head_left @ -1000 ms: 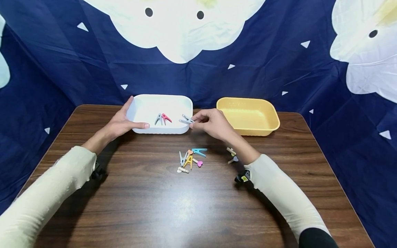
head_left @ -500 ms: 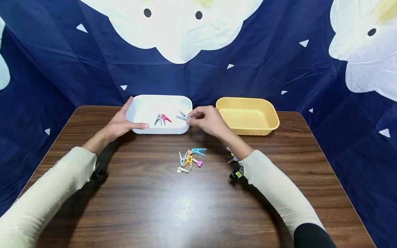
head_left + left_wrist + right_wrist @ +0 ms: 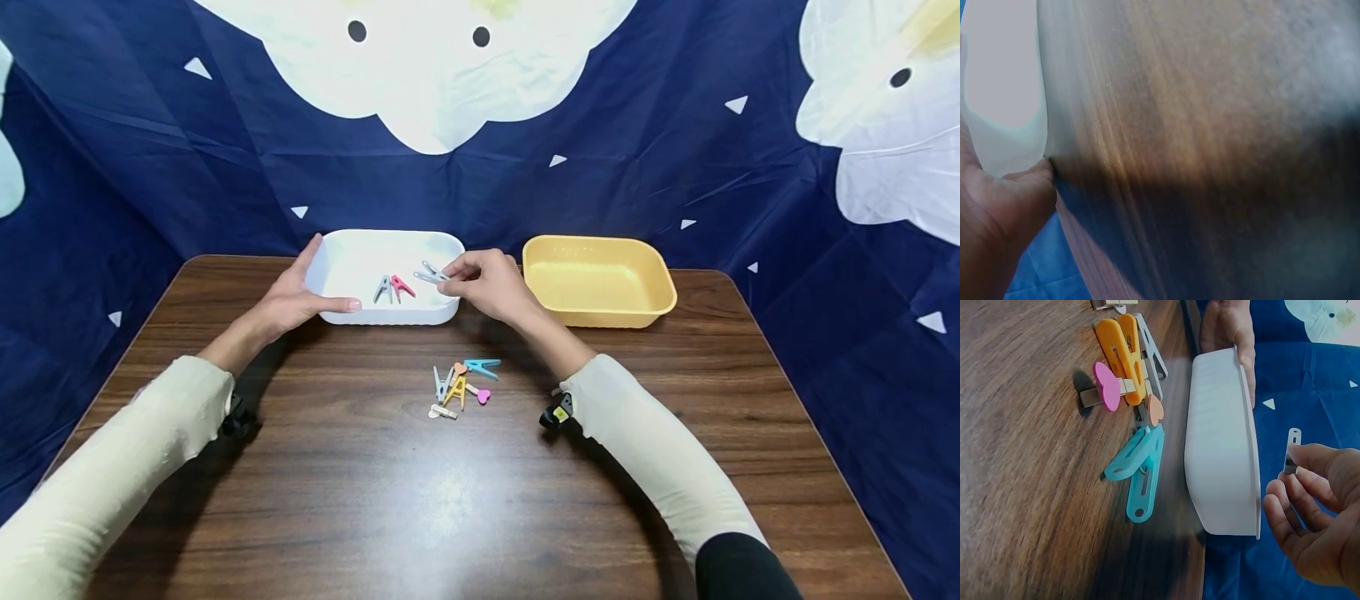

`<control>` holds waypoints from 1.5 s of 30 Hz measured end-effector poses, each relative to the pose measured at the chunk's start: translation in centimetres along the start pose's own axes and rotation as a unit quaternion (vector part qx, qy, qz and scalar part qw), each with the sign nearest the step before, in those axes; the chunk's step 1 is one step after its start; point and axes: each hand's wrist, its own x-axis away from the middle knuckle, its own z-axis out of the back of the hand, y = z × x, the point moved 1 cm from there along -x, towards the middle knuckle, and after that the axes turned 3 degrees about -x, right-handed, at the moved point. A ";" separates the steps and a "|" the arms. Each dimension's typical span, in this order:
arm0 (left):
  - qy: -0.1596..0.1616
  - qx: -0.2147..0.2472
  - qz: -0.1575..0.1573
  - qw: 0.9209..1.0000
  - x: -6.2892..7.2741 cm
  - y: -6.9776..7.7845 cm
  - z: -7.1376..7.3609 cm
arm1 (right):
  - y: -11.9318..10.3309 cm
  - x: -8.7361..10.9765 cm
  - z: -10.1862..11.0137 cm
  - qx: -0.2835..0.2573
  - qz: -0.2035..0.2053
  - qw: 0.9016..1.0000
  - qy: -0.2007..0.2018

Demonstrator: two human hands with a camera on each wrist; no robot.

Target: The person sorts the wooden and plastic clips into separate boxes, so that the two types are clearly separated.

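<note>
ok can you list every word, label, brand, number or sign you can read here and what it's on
None can be read in any view.
Yellow patch on the right wrist's black device: too small to read.
Yellow tray: faint marks on its back wall, too unclear to call writing.
Clothespins, white tray: no lettering visible.
</note>
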 end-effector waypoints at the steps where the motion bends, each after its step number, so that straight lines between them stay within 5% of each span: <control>1: 0.000 0.000 -0.001 1.000 0.0 0.0 0.0 | 0.0 -0.1 0.0 -0.001 -0.001 1.000 0.001; 45: -0.004 -0.001 0.002 1.000 0.0 0.1 0.0 | -0.4 -4.7 -1.8 -0.003 -0.043 0.999 0.021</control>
